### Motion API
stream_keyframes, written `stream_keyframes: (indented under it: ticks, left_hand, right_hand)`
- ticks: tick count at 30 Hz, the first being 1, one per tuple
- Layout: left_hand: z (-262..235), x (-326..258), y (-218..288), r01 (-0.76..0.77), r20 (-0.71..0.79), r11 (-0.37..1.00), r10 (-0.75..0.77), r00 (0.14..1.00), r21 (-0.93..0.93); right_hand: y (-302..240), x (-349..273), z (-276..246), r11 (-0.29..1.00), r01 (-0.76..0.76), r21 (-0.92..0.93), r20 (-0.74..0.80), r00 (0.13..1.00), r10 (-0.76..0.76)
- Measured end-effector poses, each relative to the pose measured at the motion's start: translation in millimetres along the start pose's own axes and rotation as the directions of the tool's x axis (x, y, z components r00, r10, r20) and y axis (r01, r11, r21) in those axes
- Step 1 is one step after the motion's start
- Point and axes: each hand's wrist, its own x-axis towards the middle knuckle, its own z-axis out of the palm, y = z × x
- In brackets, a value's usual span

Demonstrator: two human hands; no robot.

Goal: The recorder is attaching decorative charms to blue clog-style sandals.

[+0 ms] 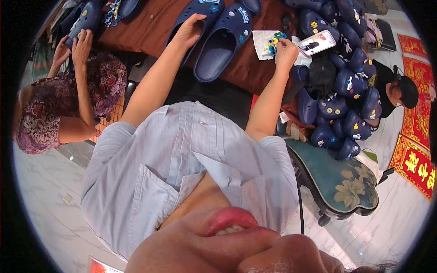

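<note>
Two large navy clogs lie on the brown-covered table in front of me, toes pointing away. My left hand (189, 32) grips the left clog (199, 10) at its opening, with part of the fingers hidden inside. Beside it, the right clog (223, 43) bears a light-blue lettered charm and a few small ones near the toe. To the right, my right hand (287, 53) has its fingertips pinched together over a small heap of yellow, blue and green shoe charms (272, 44) on a white sheet (260, 49). Whatever sits between those fingertips is too small to make out.
A phone (317, 43) with a lit screen lies right of my right hand. Many decorated navy clogs (350, 84) are piled on the right, above a green flowered chair seat (341, 182). A person (73, 100) at left handles another clog (86, 20); a capped person (396, 88) is at right.
</note>
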Motion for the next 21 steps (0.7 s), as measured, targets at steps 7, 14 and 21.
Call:
stream_keyframes:
  ticks: [7,14,21]
  left_hand:
    - [14.8,-5.0,-7.7,-0.065,-0.056,0.998,0.063,0.996,-0.021]
    - [-0.4,-1.2,-9.9,-0.108,-0.094,0.994,0.104,0.990,-0.033]
    - [34.9,-13.8,-10.8,-0.122,-0.152,0.991,0.111,0.982,-0.062]
  right_hand:
    - [-7.6,-1.0,17.0,0.944,-0.147,-0.294,0.179,0.962,0.205]
    - [-33.0,2.3,16.3,0.952,-0.066,-0.299,0.118,0.987,0.106]
    - [-57.6,18.4,1.7,0.993,-0.059,-0.103,0.096,0.993,0.069]
